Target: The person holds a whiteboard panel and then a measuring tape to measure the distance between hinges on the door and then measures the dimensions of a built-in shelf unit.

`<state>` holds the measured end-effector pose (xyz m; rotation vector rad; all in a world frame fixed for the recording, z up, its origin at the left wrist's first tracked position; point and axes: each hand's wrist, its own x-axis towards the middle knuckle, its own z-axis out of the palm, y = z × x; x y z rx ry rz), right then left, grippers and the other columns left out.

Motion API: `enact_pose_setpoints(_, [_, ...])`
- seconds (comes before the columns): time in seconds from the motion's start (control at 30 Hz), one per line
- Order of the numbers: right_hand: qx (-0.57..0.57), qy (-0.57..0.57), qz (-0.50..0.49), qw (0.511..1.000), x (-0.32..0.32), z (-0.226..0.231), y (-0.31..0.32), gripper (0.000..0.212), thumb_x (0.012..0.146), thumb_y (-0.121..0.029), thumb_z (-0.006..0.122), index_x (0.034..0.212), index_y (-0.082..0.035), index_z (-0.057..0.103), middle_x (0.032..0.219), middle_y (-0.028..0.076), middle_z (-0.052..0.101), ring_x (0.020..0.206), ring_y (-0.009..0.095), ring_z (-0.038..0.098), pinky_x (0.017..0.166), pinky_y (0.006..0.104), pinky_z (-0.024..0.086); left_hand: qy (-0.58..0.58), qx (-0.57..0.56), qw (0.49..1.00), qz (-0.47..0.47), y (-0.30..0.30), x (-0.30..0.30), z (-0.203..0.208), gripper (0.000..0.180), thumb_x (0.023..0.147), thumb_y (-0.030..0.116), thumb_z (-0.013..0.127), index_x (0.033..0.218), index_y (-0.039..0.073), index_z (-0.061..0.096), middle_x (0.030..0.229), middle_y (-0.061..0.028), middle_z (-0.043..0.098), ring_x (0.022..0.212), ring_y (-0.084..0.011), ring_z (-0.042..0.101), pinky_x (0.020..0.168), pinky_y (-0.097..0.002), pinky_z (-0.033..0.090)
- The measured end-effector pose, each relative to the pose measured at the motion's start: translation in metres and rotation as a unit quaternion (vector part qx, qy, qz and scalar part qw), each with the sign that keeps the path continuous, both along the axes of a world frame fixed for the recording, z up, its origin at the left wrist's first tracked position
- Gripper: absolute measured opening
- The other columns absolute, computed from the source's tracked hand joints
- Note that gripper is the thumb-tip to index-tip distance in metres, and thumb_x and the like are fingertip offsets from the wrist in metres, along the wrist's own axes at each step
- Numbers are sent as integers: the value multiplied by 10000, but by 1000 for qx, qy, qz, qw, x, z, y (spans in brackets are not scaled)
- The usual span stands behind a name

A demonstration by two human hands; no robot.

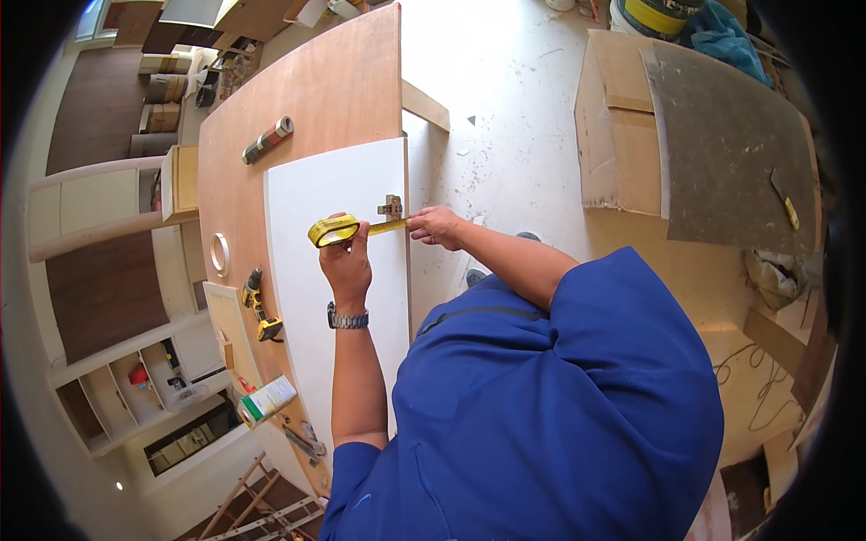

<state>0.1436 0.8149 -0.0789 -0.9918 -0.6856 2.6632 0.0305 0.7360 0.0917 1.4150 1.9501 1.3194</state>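
Observation:
A yellow tape measure (332, 231) is gripped in my left hand (345, 269), above a white panel (311, 191). Its yellow blade (386, 226) is drawn out to the right, toward the panel's edge. My right hand (436, 226) pinches the blade's end at that edge, the fingertips partly hiding it. Just beyond the blade, a metal cabinet hinge (391, 207) sits on the panel near the same edge. The panel lies on a brown wooden worktable (338, 81).
On the table are a caulking tube (268, 140), a tape roll (219, 255), a yellow-black cordless drill (259, 308) and a white-green can (267, 401). At right, a cardboard box (613, 126) stands beside a dark board (722, 153) carrying a yellow-handled knife (790, 209).

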Motion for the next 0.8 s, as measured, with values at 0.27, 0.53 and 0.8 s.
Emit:
enact_pose_setpoints(0.27, [-9, 12, -12, 1000, 0, -2, -1, 217, 826, -182, 686, 1006, -92, 603, 840, -7, 611, 707, 88, 579, 595, 230, 469, 69, -100, 992, 21, 12, -4, -31, 130, 911, 118, 608, 947, -3, 577, 793, -48, 612, 687, -107, 578, 613, -255, 475])
enact_pose_setpoints(0.53, [-4, 12, -11, 1000, 1, -4, -1, 181, 825, -178, 686, 967, -100, 608, 799, -26, 597, 646, 71, 561, 565, 222, 444, -6, -187, 981, 44, 14, 3, -48, 229, 966, 194, 501, 942, -24, 564, 821, -89, 640, 671, -141, 619, 601, -271, 531])
enact_pose_setpoints(0.8, [15, 7, 10, 1000, 3, -1, -1, 199, 848, -197, 674, 1005, -90, 614, 854, -4, 616, 733, 92, 582, 623, 235, 463, -62, -213, 974, 39, 13, -5, -48, 247, 979, 192, 470, 990, -36, 565, 898, -120, 662, 746, -176, 667, 648, -293, 579])
